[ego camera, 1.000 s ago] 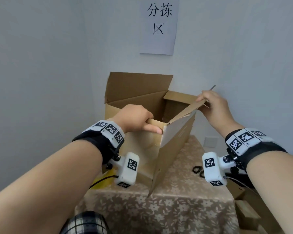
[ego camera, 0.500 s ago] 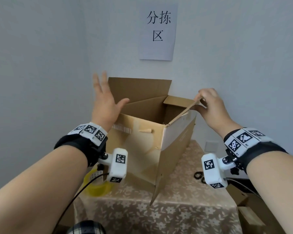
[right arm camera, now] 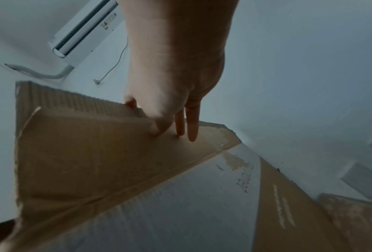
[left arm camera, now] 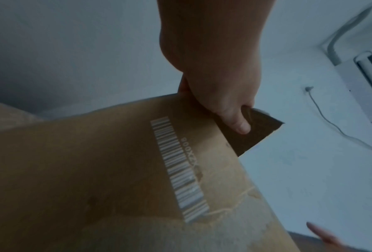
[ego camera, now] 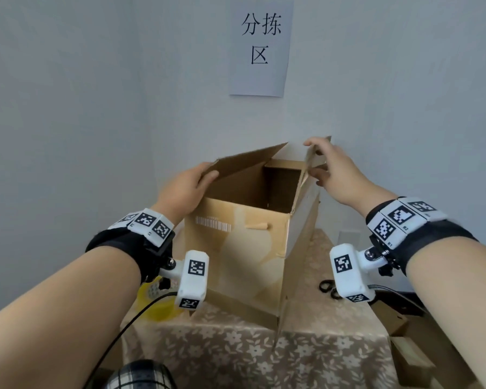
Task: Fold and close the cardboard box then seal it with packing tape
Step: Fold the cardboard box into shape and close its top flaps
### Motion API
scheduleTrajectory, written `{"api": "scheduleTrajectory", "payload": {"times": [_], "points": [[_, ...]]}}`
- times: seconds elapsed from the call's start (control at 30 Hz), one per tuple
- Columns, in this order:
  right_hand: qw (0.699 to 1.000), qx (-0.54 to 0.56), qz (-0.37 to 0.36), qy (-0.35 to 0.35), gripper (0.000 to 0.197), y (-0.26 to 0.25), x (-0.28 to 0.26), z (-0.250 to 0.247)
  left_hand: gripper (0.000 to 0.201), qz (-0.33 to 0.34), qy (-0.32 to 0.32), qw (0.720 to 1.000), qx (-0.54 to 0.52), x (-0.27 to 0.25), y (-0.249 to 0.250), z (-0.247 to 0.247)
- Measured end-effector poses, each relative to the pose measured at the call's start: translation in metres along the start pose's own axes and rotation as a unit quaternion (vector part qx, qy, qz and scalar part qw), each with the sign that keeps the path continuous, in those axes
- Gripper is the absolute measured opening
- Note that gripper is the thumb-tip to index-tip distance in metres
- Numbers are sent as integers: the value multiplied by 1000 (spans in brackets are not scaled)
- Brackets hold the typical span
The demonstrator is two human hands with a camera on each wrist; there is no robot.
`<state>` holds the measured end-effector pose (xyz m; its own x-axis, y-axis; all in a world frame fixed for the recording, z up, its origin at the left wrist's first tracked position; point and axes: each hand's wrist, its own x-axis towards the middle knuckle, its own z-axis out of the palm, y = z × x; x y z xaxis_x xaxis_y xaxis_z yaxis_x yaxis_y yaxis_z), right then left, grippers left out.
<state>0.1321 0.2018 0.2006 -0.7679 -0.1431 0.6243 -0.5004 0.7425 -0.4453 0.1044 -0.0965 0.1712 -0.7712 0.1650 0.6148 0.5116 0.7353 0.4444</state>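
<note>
Hands (ego camera: 184, 189) (ego camera: 337, 175) on flaps of open cardboard box (ego camera: 236, 254)

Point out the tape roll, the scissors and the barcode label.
tape roll (ego camera: 157, 310), head view, yellow rim.
scissors (ego camera: 326, 287), head view, black handle loop.
barcode label (ego camera: 213, 223), head view, middle of stripes.

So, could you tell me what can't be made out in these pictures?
- Tape roll: head view, mostly behind the left wrist camera.
- Scissors: head view, blades hidden by the right wrist camera.
- Box floor: head view, hidden by its own walls.
- Left hand fingertips: behind the flap.
- Barcode digits: left wrist view, blurred.
</note>
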Motion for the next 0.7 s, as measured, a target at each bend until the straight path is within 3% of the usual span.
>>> {"api": "scheduleTrajectory", "payload": {"times": [0.13,0.27,0.37,0.43,0.53,0.6,0.7], "points": [[998,37,25,-34,48,-7,7,15,28,12,-56,998,-38,-8,-3,-4],[996,31,25,-82,45,-19,10,30,43,48,-134,990,16,-11,-1,-6],[989,11,11,-150,49,-21,5,50,68,58,-152,986,26,-14,-5,-7],[987,6,13,-159,49,-19,1,60,83,58,-161,985,31,-17,-7,-7],[988,33,44,-142,45,-20,-3,64,60,-5,-162,987,14,-17,-4,-5],[987,49,73,-138,38,-20,-5,65,61,-67,-168,983,-26,-16,-1,-4],[983,79,93,-141,30,-20,-8,67,66,-110,-171,976,-76,-14,5,-5]]}}
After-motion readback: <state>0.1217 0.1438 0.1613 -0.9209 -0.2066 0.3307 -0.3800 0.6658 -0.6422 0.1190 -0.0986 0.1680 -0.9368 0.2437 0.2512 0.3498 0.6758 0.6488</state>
